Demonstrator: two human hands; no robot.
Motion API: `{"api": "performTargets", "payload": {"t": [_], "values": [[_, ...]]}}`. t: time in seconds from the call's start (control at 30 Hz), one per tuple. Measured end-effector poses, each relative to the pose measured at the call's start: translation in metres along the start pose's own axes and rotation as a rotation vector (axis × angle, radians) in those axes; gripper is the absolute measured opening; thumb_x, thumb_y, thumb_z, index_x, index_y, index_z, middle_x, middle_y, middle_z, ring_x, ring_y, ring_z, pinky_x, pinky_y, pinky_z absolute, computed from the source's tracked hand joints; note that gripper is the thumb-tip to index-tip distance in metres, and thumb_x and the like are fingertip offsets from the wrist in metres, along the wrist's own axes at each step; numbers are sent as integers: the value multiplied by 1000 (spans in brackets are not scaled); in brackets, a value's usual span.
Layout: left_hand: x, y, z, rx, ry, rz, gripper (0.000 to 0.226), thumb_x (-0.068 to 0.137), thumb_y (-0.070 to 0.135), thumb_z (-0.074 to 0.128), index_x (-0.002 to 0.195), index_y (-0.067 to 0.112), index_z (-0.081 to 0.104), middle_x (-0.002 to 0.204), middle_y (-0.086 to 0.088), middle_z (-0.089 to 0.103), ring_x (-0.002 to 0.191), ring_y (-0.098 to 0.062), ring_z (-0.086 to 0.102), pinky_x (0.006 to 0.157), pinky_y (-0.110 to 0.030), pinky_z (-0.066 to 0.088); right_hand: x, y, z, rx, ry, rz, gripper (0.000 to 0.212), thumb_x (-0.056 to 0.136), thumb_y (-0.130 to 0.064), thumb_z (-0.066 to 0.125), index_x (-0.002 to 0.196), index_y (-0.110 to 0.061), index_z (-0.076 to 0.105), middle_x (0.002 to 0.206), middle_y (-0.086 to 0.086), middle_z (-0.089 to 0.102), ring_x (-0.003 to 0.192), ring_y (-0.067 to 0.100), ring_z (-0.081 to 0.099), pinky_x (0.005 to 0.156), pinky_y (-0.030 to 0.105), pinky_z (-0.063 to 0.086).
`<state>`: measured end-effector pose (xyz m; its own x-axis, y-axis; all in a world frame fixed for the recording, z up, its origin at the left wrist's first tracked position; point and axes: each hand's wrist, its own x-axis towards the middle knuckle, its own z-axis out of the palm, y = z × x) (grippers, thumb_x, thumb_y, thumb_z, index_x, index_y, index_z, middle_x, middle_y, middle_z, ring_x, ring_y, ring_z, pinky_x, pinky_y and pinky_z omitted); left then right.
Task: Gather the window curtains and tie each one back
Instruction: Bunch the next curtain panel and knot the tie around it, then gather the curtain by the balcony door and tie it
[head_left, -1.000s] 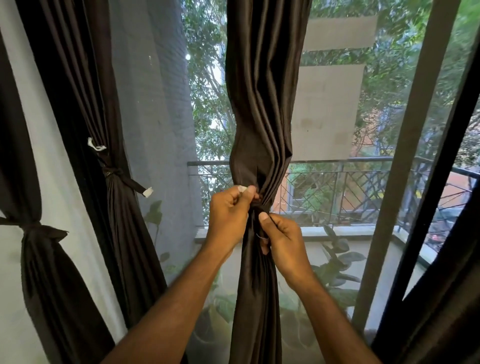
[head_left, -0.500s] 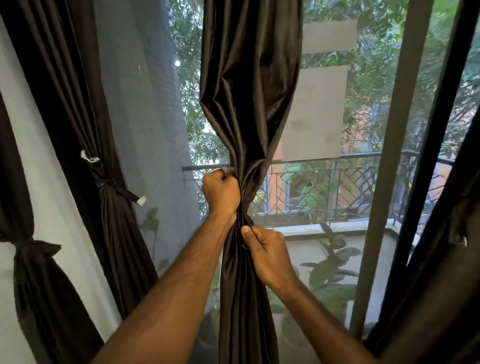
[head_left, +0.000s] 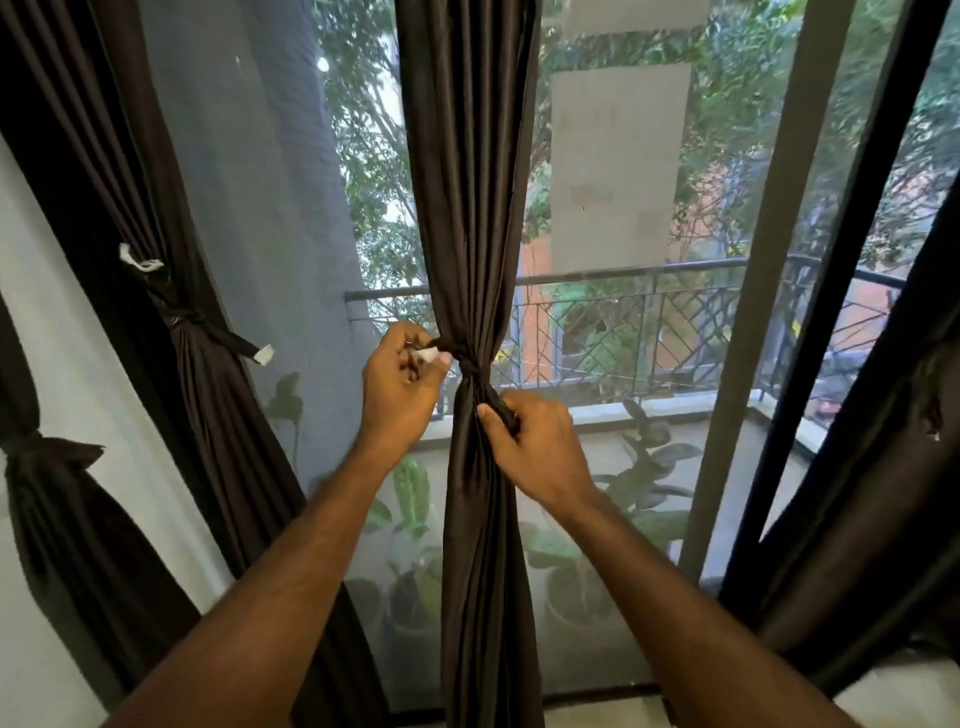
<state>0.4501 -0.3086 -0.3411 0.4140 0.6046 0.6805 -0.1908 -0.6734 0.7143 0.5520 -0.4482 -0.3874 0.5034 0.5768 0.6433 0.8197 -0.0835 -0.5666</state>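
Fingers of the left hand (head_left: 400, 384) pinch the tie end (head_left: 427, 355), the right hand (head_left: 535, 441) grips the centre curtain (head_left: 467, 208); two left-side curtains (head_left: 208, 389) are already tied, one at right seems left

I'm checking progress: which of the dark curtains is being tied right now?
The middle curtain: both hands grip it at its tie. The two curtains to its left hang already tied, untouched.
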Motion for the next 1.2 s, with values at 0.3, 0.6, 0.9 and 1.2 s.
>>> {"api": "performTargets", "payload": {"t": [0.3,0.6,0.9,1.2], "values": [[11,20,18,172,-209,216,22,87,16,74,71,9,60,55,-4,51,50,-6,41,52,-25,39,31,14,-60,-334,-80,-4,23,91,-40,67,81,-20,62,88,1,57,79,28,61,72,43,53],[62,99,131,198,-488,467,25,85,20,75,67,13,59,53,3,51,52,-17,48,58,-25,42,47,39,-203,-698,35,147,10,90,-34,61,90,-25,62,102,4,62,94,34,65,78,42,54],[89,234,235,208,-478,625,27,86,23,74,65,20,58,56,6,55,59,-22,56,65,-37,54,62,48,-376,-806,208,165,12,88,-27,58,91,-16,63,100,7,59,93,38,62,80,48,54],[108,357,339,187,-367,678,36,89,22,72,61,23,50,58,5,51,59,-18,50,70,-34,48,81,72,-523,-786,331,78,11,88,-29,59,85,-19,59,95,4,58,87,35,61,77,46,54]]}}
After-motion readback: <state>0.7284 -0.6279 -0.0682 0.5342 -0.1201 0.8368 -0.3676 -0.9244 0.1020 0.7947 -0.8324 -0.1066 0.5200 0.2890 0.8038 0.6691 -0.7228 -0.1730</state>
